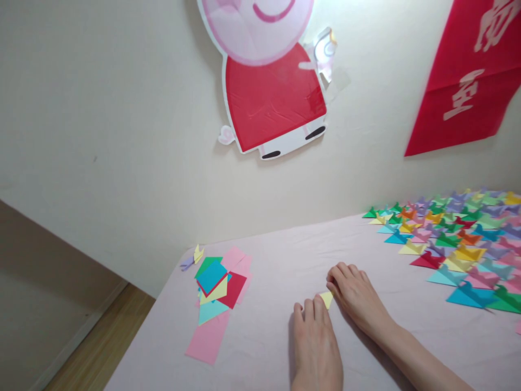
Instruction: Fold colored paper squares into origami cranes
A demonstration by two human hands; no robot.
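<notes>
A small pale yellow folded paper (pixel 326 299) lies on the pink tablecloth (pixel 277 266) between my two hands. My left hand (pixel 313 339) rests flat on the cloth with its fingertips on the paper's near edge. My right hand (pixel 355 293) comes in from the right, fingers curled down and pressing on the paper's right side. Most of the paper is hidden under the fingers.
A loose stack of coloured paper squares (pixel 217 285) lies at the table's left, with a small purple and yellow folded piece (pixel 193 258) behind it. Several folded coloured paper shapes (pixel 459 244) cover the far right. A cartoon wall sticker (pixel 271 81) and red banner (pixel 468 81) hang on the wall.
</notes>
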